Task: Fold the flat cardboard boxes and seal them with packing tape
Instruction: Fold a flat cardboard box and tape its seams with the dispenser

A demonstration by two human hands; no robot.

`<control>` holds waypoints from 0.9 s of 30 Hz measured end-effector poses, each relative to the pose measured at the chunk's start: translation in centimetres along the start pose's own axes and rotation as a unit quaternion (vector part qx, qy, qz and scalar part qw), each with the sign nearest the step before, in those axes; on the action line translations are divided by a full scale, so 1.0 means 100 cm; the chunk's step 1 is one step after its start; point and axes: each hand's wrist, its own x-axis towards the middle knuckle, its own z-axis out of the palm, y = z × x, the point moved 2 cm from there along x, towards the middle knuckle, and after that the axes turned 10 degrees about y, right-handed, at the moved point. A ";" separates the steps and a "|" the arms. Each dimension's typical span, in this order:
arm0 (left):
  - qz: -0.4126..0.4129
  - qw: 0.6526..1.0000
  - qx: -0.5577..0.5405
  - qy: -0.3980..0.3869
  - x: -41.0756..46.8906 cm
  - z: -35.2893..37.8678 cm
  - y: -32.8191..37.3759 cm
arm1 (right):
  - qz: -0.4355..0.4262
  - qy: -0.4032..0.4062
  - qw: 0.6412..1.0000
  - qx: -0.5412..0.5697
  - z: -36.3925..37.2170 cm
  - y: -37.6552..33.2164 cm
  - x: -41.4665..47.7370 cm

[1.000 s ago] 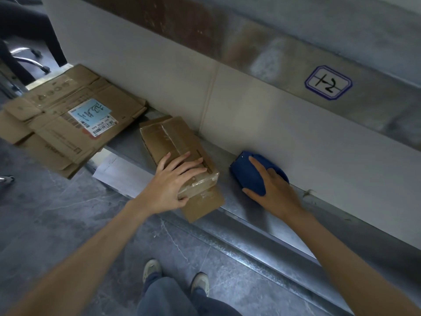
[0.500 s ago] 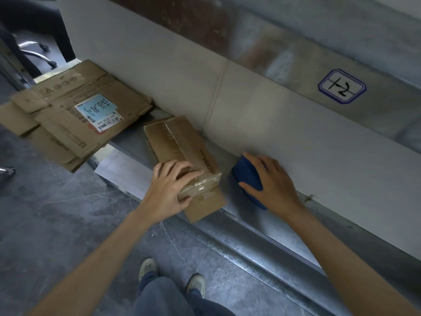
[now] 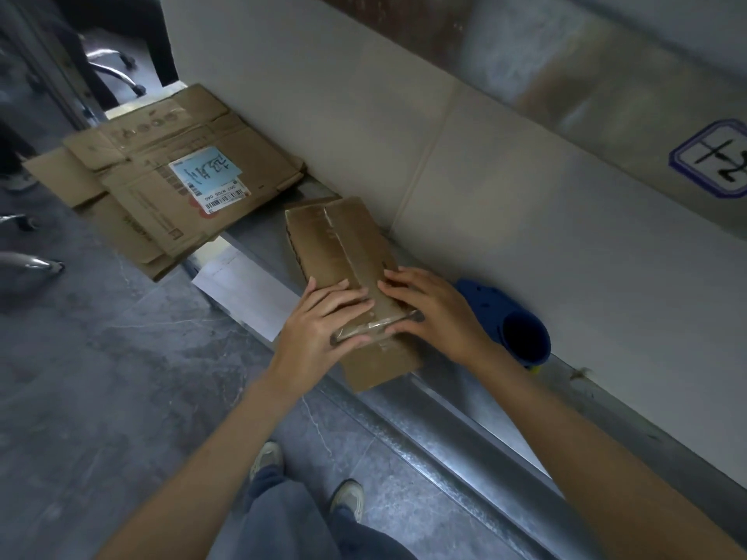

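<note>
A small folded brown cardboard box (image 3: 335, 244) lies on a metal ledge (image 3: 465, 402) against the pale wall. Clear tape runs along its top seam and over its near end. My left hand (image 3: 319, 329) lies on the near left end, fingers straight across the top, thumb along the taped edge. My right hand (image 3: 432, 313) mirrors it on the near right end, fingers flat on the top and thumb against the end. A flattened cardboard box (image 3: 161, 175) with a blue-and-white label lies to the far left, overhanging the ledge.
A blue clog-like object (image 3: 509, 321) lies on the ledge just right of my right hand. A white sheet (image 3: 246, 293) sticks out under the box on the left. Chair legs (image 3: 117, 66) stand at the far left. My feet (image 3: 266, 458) are on the grey floor.
My right hand has left the blue object and moved left onto the near end of the small box. My left hand stayed on the box.
</note>
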 end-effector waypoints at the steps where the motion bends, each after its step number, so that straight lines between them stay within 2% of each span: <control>1: 0.003 1.000 -0.001 -0.006 0.000 0.000 -0.002 | -0.009 0.002 1.000 -0.004 0.001 0.002 0.000; 4: 0.001 1.000 -0.008 -0.020 0.000 -0.004 -0.002 | -0.025 -0.015 1.000 -0.006 -0.003 0.005 0.001; 7: -0.014 0.999 -0.038 -0.035 0.002 -0.013 0.000 | -0.003 -0.047 0.999 0.006 -0.012 0.004 0.000; 10: -0.050 0.996 -0.072 -0.032 0.003 -0.017 0.003 | 0.034 -0.026 0.998 0.043 -0.011 -0.002 -0.003; 13: -0.081 0.994 -0.077 0.012 0.003 -0.013 0.005 | 0.068 0.008 0.994 0.080 -0.004 -0.005 -0.005; 16: -0.103 0.989 -0.097 0.033 0.003 -0.011 0.002 | 0.056 0.017 0.994 0.088 -0.003 0.000 -0.003; 21: -0.110 0.984 -0.138 -0.004 0.004 -0.017 -0.001 | 0.051 -0.010 0.993 0.103 -0.012 0.004 -0.001; 27: -0.099 0.987 -0.121 -0.031 0.005 -0.019 -0.002 | 0.053 -0.041 0.990 0.125 -0.017 0.007 0.002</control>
